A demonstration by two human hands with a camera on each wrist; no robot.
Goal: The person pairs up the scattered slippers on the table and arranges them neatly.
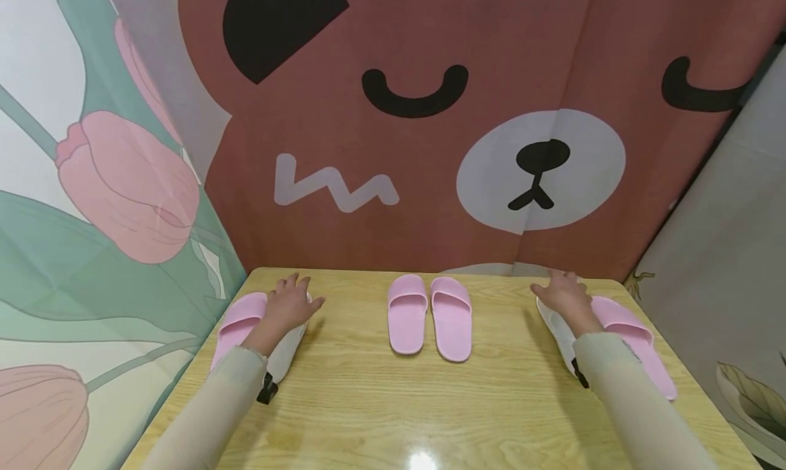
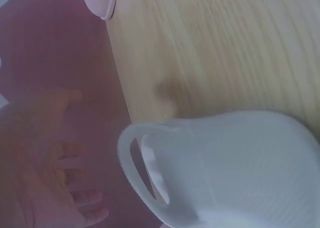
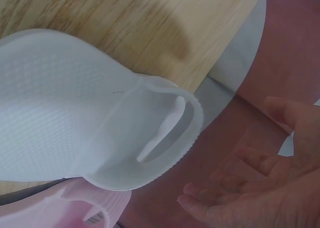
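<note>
Left hand: Your left hand [image 1: 288,305] hovers over the far end of the bench [image 1: 368,408], palm down; its grip is apart, fingers and thumb spread.
Right hand: Your right hand [image 1: 566,301] mirrors it on the opposite side, its grip apart as well, the fingers loosely bent and clear of anything.
Left white slipper: Beneath your left hand and forearm lies the left white slipper [image 1: 285,353], its slotted end at the bench's far edge, just short of your fingers in the left wrist view.
Right white slipper: The right white slipper [image 1: 557,327] lies partly hidden under your right hand and cuff; the right wrist view shows its textured footbed and a gap between its slotted end and your fingers.
Outer slippers: A left pink slipper [image 1: 241,312] sits just outside the left white one, a right pink slipper [image 1: 638,350] just outside the right; whether neighbors touch is unclear.
Center pair: Midway between your hands, a pair of pink slippers [image 1: 406,327] stands side by side, straps toward the backdrop.
Sleeves: Pale sleeves [image 1: 205,408] cover both your forearms.
Backdrop: Behind the bench hangs a reddish-brown bear-print curtain [image 1: 430,156], with a tulip-print curtain [image 1: 135,197] at left.
</note>
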